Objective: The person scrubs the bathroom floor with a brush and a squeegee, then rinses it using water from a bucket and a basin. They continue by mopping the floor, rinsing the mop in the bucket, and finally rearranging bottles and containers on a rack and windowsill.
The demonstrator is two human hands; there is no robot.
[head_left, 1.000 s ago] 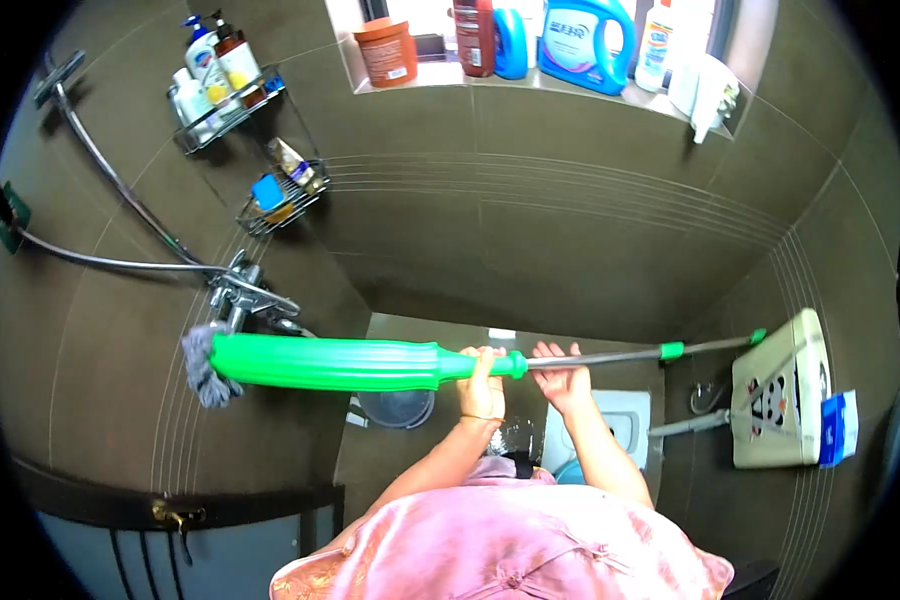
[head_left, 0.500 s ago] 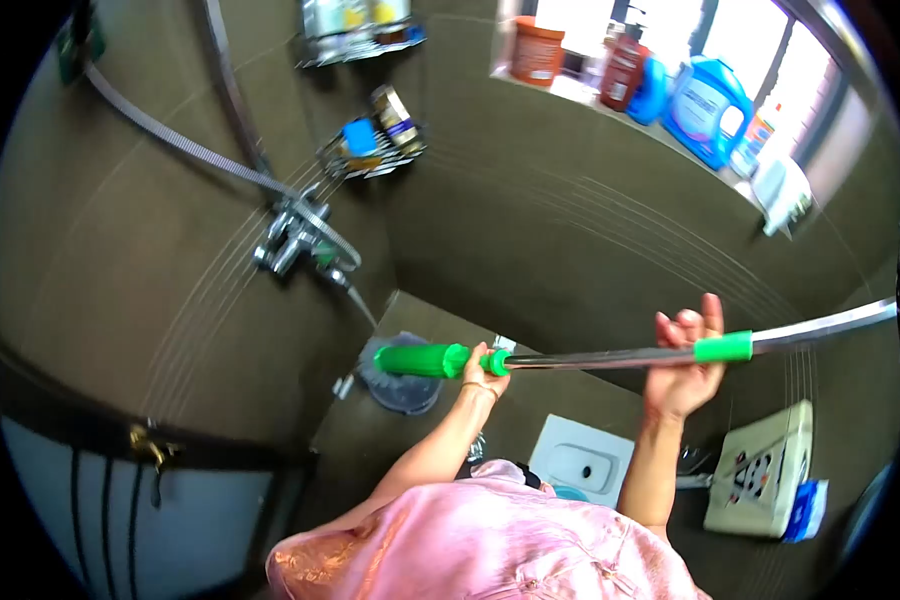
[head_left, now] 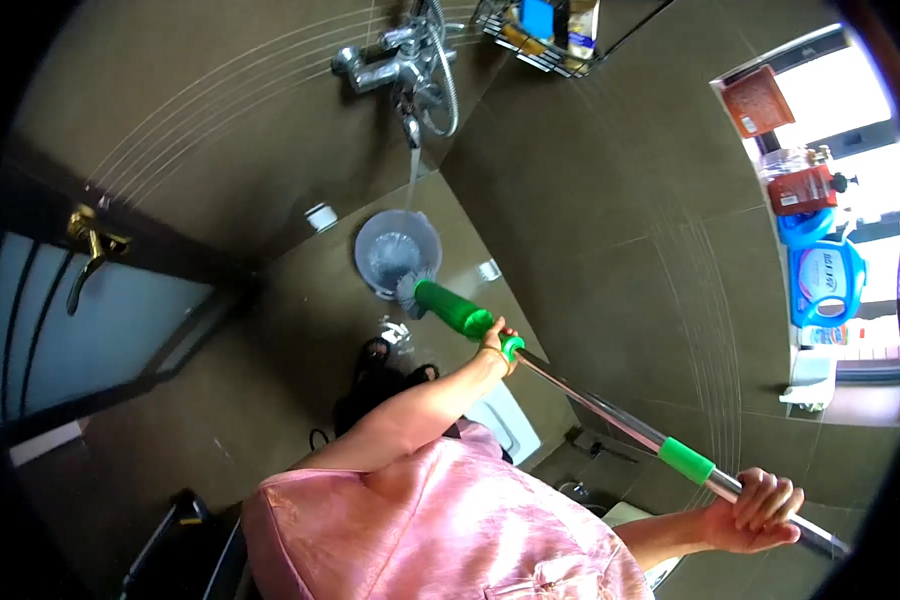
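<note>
A long-handled brush with a green head, pale bristles and a metal pole runs diagonally across the head view. My left hand is wrapped round its neck, just below the green head. Farther down, beyond the green sleeve, my right hand is closed round the metal pole. The bristle end is at the near rim of a grey bucket; whether it touches the rim I cannot tell. Water falls from the wall tap into the bucket, which has water in it.
A squat toilet lies beyond my left forearm. At left is a door with a brass handle. The window ledge at right holds several bottles, including a blue jug. A wire rack hangs above.
The brush has swung from nearly level to a diagonal. My right hand, loose with fingers spread before, has moved down the pole and closed on it. The view has turned, showing the bucket fully.
</note>
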